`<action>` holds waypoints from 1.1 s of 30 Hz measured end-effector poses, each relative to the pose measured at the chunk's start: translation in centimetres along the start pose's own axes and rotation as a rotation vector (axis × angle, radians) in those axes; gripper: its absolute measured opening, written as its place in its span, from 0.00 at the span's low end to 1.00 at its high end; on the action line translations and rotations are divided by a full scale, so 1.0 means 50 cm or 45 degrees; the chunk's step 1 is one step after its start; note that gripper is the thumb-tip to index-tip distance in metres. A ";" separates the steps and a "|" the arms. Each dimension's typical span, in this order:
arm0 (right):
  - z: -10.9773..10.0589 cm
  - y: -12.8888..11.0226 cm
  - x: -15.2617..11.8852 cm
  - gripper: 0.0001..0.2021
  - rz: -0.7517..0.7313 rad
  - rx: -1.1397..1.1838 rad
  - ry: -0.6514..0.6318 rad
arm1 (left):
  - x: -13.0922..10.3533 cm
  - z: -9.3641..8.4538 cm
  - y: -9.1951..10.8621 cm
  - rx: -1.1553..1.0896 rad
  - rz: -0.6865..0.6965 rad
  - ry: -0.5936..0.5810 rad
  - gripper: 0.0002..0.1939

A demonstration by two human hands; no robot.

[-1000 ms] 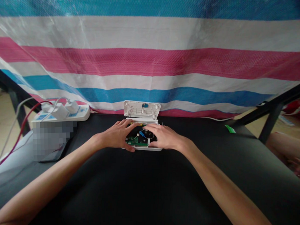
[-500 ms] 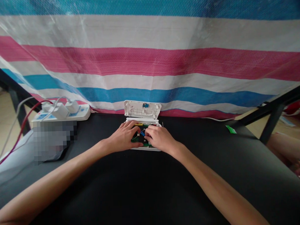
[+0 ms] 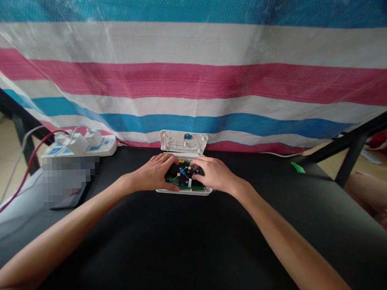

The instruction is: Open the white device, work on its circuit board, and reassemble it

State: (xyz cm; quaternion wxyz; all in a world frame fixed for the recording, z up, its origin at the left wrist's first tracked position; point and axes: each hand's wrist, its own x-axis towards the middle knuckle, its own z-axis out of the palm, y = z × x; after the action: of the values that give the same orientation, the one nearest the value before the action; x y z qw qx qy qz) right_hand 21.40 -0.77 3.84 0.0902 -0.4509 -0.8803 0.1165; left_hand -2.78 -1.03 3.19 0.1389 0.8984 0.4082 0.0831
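A white plastic case lies on the dark table in front of me, holding a green circuit board. On the board is a black round part, crossed by a thin pale cable with a blue connector. My left hand grips the board's left end, thumb at the near edge and fingers at the far edge. From the right, my right hand curls round the other end, its thumb and fingertips over the black part. The board's ends are hidden under both hands.
Behind the case stands its white cover, inner side showing. A white power strip with plugs and cables is at the back left, above a dark flat device, partly pixelated. A green scrap lies right. Striped sheeting hangs behind.
My right hand has moved off the blue connector to the board's right end and opened wider. My left hand has shifted slightly left, so more of the board and black part shows.
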 end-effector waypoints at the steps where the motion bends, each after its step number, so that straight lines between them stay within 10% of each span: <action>1: -0.004 0.003 -0.002 0.21 -0.040 0.029 -0.042 | -0.003 -0.003 -0.004 0.019 0.006 -0.027 0.39; 8: 0.007 0.002 -0.006 0.41 -0.093 0.035 -0.205 | -0.010 0.004 -0.014 0.127 0.040 -0.116 0.52; 33: 0.019 0.014 0.006 0.34 -0.146 0.108 -0.124 | -0.006 0.008 -0.010 0.163 0.026 -0.093 0.50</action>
State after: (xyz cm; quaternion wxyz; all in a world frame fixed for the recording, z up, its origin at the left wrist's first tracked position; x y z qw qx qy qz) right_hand 21.52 -0.26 2.72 0.0729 -0.3893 -0.9023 0.1701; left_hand -3.19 -1.02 2.63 0.0953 0.9120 0.3983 0.0254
